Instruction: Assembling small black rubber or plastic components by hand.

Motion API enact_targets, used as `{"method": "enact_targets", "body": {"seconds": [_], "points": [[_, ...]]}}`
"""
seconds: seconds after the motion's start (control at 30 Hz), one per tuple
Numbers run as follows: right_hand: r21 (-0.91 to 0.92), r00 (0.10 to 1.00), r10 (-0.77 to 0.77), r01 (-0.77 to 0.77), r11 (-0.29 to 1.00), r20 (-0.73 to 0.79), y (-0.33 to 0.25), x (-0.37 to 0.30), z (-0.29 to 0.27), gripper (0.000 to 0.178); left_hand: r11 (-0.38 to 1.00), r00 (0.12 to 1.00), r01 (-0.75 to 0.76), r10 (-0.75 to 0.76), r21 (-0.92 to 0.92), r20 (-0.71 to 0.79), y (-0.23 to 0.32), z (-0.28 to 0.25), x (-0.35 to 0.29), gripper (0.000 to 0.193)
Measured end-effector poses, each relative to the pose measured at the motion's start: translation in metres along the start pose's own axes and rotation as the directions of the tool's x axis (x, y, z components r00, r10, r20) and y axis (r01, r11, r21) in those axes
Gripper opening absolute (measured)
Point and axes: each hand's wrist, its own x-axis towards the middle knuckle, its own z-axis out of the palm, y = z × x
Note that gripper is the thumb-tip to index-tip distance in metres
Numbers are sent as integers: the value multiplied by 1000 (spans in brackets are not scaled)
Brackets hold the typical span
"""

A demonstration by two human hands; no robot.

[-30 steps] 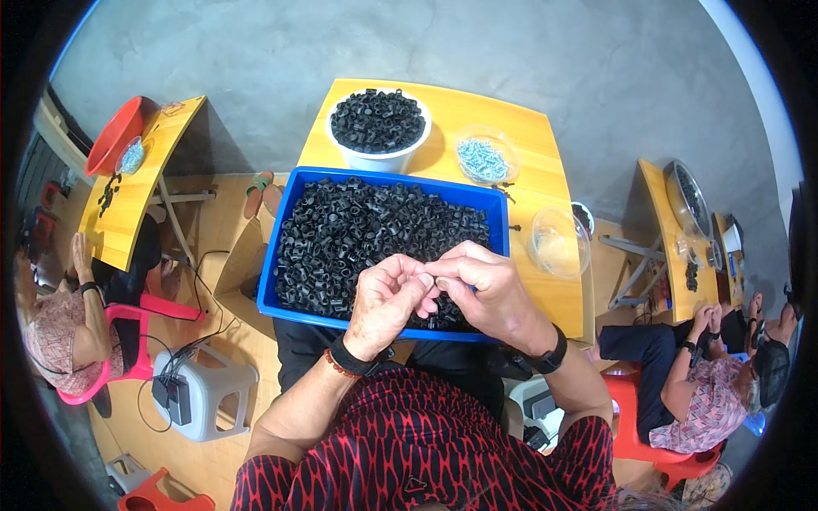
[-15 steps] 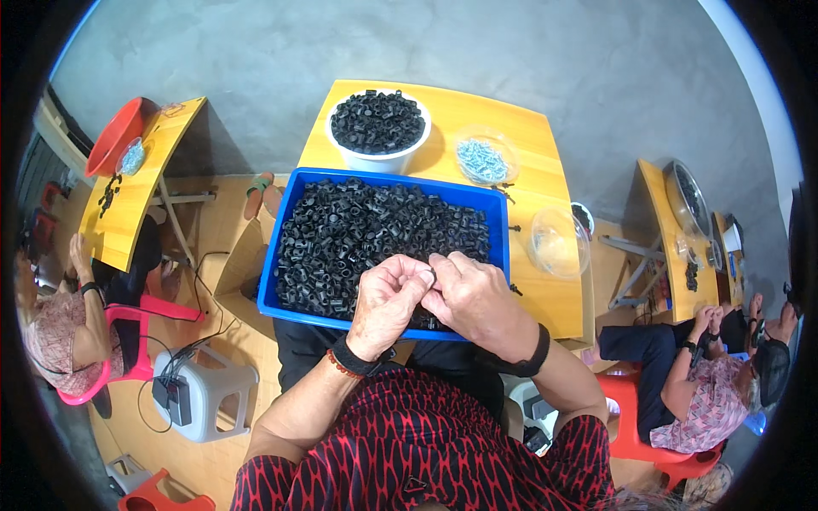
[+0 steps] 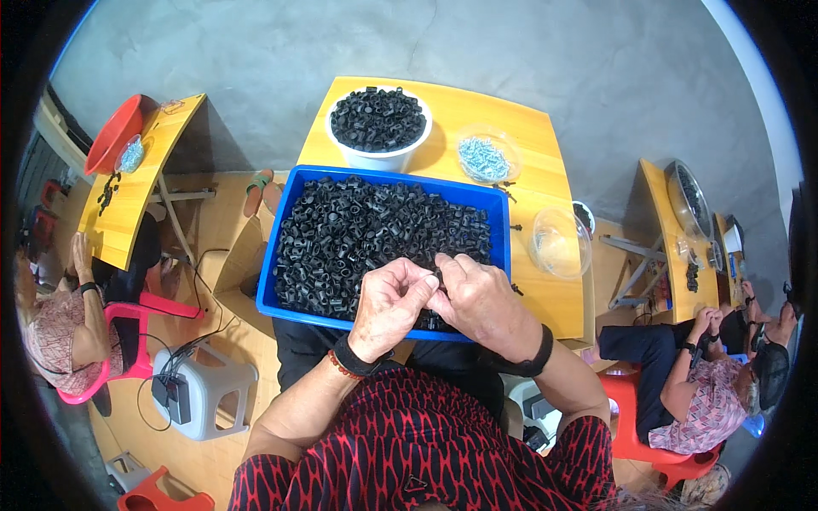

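Observation:
Over the near side of a blue bin (image 3: pixel 274 305), my two hands meet fingertip to fingertip. Thumb and fingers of my left hand (image 3: pixel 385 308) are pinched together. My right hand (image 3: pixel 484 305) is curled closed against them. A sliver of a small black plastic part (image 3: pixel 438 278) shows between the fingertips, mostly covered by them. Which hand bears it more I cannot tell. Many short, hollow black plastic pieces (image 3: pixel 358 230) fill the bin, which stands at the near edge of the yellow table (image 3: pixel 532 145) and over my lap.
A white bucket (image 3: pixel 379 160) of similar black pieces stands behind the bin. To its right are a clear bowl of bluish screws (image 3: pixel 484 159) and another clear bowl (image 3: pixel 560 244). A few black parts lie by the bin's right side. People sit at tables (image 3: pixel 141 183) on both sides.
My joined hands have shifted very slightly, with the right fingers moved a little. Both stay closed over the bin. The view has tilted a touch.

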Motion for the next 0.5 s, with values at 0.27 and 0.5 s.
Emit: {"method": "enact_targets", "body": {"seconds": [0.27, 0.5], "points": [[-43, 1000, -30, 30, 999, -4, -2, -4, 14, 39, 986, 995, -83, 90, 143, -40, -9, -4, -1, 9], [-38, 996, -55, 52, 998, -68, -2, -5, 9, 43, 988, 993, -118, 120, 102, -10, -8, -3, -3, 7]]}}
